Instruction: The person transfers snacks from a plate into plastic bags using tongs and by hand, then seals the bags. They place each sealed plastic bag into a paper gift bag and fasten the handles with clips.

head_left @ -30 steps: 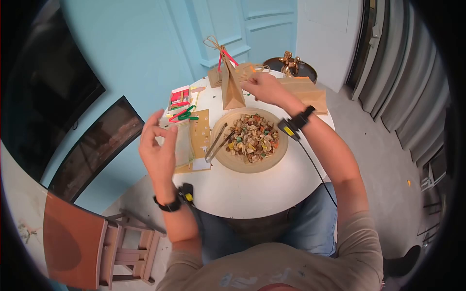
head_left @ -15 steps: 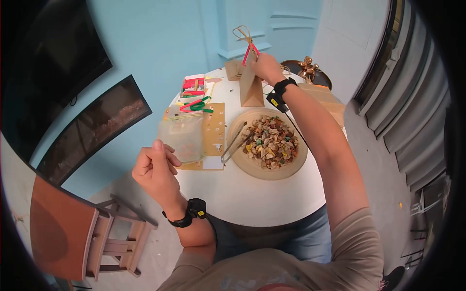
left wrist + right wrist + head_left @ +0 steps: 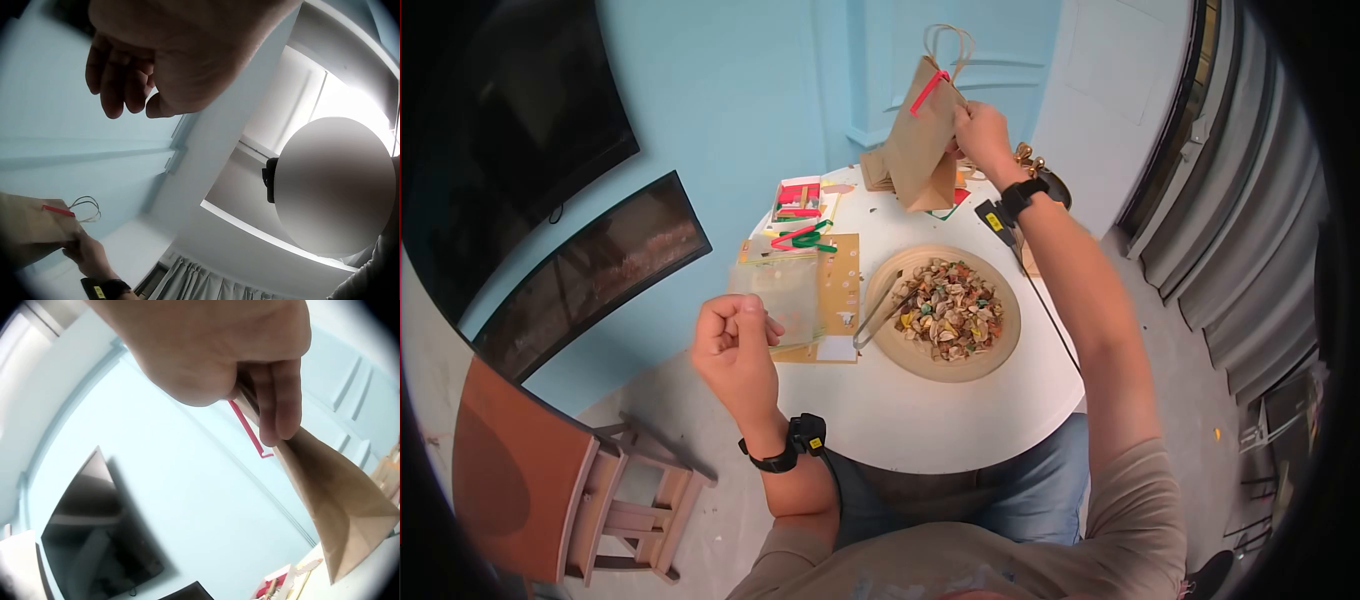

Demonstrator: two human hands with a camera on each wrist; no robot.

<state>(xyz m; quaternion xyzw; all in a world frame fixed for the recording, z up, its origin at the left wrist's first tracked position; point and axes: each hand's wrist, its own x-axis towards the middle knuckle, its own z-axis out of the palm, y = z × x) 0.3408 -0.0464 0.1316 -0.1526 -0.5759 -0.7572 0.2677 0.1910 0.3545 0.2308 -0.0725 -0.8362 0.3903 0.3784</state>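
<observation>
My right hand (image 3: pixel 985 135) pinches the side edge of a brown paper bag (image 3: pixel 922 150) at the far side of the table. The bag has twisted paper handles and a pink-red strip near its top. In the right wrist view, the fingers (image 3: pixel 287 412) lie curled over the edge of the bag (image 3: pixel 340 506), whose lower part flares out. My left hand (image 3: pixel 740 345) hangs over the left side of the table with loosely curled fingers and holds nothing. Beneath and behind it lies a clear plastic pouch (image 3: pixel 785 285).
A round dish (image 3: pixel 880 350) of dried potpourri (image 3: pixel 950 310) stands mid-table, metal tongs (image 3: pixel 880 320) on its left rim. Red and green strips (image 3: pixel 805 238) lie on a tan sheet (image 3: pixel 840 290), with a small box (image 3: pixel 797 200) behind. More brown bags (image 3: pixel 877 172) stand at the back.
The right hand has taken hold of the standing paper bag and lifted it, tilted, toward the back. The left hand has lowered toward me and its fingers have curled loosely.
</observation>
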